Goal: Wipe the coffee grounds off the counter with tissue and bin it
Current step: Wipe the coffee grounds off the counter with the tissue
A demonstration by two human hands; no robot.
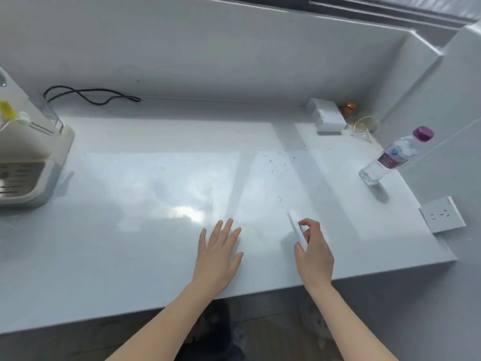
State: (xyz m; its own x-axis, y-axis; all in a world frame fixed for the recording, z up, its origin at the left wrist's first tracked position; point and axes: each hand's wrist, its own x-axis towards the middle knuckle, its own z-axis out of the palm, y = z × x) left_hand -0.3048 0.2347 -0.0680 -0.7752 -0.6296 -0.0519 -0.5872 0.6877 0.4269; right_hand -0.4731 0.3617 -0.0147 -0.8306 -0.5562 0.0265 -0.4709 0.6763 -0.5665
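A white glossy counter (156, 178) fills the view. Small dark coffee grounds (279, 165) are scattered right of centre, with a few more specks further back. My right hand (313, 250) hovers near the front edge and pinches a folded white tissue (295, 227) edge-on between thumb and fingers. My left hand (218, 254) rests flat on the counter with fingers spread, holding nothing. The grounds lie beyond both hands. No bin is in view.
A beige coffee machine (28, 152) stands at the left with a black cord (91, 96) behind it. At the back right sit a white tissue box (326, 117) and an orange item (348, 108). A purple-capped water bottle (395, 156) and a wall socket (441, 214) are at the right.
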